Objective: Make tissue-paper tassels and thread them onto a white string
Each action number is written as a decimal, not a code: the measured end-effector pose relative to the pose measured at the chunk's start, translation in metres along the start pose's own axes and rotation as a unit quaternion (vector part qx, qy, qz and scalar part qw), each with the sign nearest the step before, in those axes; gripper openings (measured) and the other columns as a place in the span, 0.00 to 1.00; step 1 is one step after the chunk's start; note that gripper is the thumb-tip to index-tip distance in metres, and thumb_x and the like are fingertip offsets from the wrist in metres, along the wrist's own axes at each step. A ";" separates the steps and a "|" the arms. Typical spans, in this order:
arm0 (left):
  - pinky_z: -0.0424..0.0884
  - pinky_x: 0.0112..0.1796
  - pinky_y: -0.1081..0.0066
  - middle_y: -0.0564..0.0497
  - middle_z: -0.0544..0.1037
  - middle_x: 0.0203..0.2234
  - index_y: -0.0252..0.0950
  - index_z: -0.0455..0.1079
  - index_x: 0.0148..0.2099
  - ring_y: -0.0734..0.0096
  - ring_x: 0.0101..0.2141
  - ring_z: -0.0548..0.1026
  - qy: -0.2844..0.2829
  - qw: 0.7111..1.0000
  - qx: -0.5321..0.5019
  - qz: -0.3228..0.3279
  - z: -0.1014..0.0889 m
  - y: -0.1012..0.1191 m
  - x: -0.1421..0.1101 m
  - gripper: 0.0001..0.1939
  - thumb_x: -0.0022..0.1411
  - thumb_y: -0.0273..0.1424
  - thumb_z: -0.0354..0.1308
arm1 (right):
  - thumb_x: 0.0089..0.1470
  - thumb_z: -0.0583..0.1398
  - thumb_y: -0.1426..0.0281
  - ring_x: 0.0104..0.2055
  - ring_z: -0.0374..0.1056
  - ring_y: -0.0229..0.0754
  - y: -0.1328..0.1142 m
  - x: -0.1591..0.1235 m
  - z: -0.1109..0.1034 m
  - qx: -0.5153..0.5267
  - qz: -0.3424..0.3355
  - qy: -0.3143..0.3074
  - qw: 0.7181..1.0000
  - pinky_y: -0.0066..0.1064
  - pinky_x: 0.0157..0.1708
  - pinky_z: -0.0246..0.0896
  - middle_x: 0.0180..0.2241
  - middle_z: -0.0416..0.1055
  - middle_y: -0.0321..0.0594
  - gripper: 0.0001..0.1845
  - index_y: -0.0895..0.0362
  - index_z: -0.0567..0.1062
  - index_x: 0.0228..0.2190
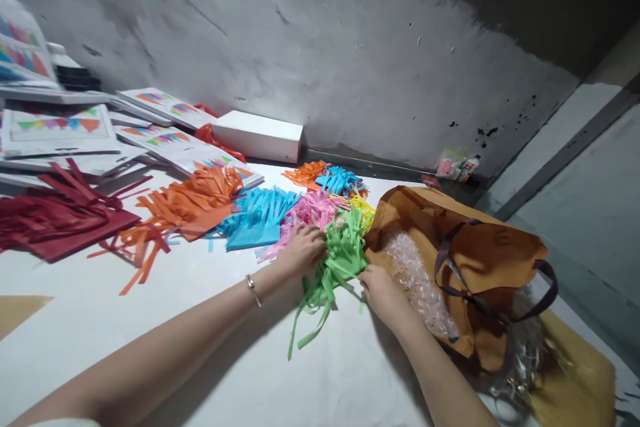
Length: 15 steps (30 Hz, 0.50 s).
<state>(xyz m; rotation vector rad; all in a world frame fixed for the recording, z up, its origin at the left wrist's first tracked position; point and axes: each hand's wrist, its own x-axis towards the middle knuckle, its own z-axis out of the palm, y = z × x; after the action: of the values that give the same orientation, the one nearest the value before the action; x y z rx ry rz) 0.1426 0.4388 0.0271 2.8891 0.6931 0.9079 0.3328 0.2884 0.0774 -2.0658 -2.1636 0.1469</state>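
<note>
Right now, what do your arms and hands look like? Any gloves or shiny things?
No gloves: the left hand and right hand are bare, and so are both forearms. A silvery bracelet circles the left wrist; none shows on the right. Something white peeks in at the bottom edge, maybe a sleeve.

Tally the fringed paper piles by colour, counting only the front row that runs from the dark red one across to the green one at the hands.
Dark red pile: 1
Orange pile: 1
Blue pile: 1
Pink pile: 1
Green pile: 1
Total: 5
</note>
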 end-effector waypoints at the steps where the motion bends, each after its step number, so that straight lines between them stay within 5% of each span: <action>1: 0.61 0.50 0.52 0.43 0.78 0.44 0.38 0.76 0.36 0.52 0.48 0.70 0.018 0.999 0.006 -0.033 0.001 -0.013 -0.002 0.08 0.65 0.32 0.56 | 0.58 0.56 0.80 0.43 0.72 0.42 0.001 0.006 0.005 0.003 -0.016 0.002 1.000 0.28 0.43 0.63 0.39 0.77 0.44 0.15 0.56 0.81 0.34; 5: 0.63 0.48 0.52 0.42 0.76 0.46 0.37 0.76 0.37 0.52 0.47 0.70 0.047 0.996 0.002 -0.079 -0.003 -0.031 -0.010 0.11 0.66 0.31 0.52 | 0.58 0.59 0.78 0.52 0.67 0.43 -0.001 0.020 0.025 0.013 -0.076 0.014 0.997 0.31 0.53 0.59 0.49 0.74 0.43 0.16 0.55 0.79 0.46; 9: 0.62 0.52 0.59 0.48 0.76 0.50 0.43 0.75 0.47 0.57 0.51 0.69 -0.004 0.998 -0.045 0.037 -0.010 -0.002 -0.008 0.11 0.64 0.37 0.58 | 0.59 0.58 0.78 0.48 0.68 0.44 0.002 0.029 0.040 0.014 -0.101 0.020 0.995 0.31 0.50 0.61 0.43 0.76 0.43 0.11 0.56 0.81 0.36; 12: 0.60 0.53 0.60 0.51 0.79 0.43 0.44 0.75 0.46 0.60 0.49 0.71 -0.063 0.986 -0.085 0.132 -0.010 0.015 -0.009 0.09 0.63 0.37 0.60 | 0.59 0.58 0.79 0.43 0.68 0.43 0.006 0.028 0.045 0.014 -0.104 0.034 0.994 0.31 0.46 0.61 0.37 0.76 0.41 0.11 0.57 0.79 0.31; 15: 0.59 0.52 0.57 0.48 0.79 0.39 0.39 0.75 0.39 0.59 0.46 0.72 -0.054 0.989 -0.089 0.102 -0.009 0.014 -0.011 0.09 0.66 0.37 0.57 | 0.57 0.58 0.80 0.42 0.67 0.43 0.007 0.023 0.045 0.021 -0.091 0.062 0.994 0.31 0.44 0.60 0.35 0.74 0.41 0.09 0.57 0.77 0.31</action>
<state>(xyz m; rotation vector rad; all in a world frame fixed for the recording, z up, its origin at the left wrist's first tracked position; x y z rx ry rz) 0.1349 0.4207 0.0310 2.8584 0.2952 0.7777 0.3310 0.3134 0.0327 -1.7937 -2.2387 0.0416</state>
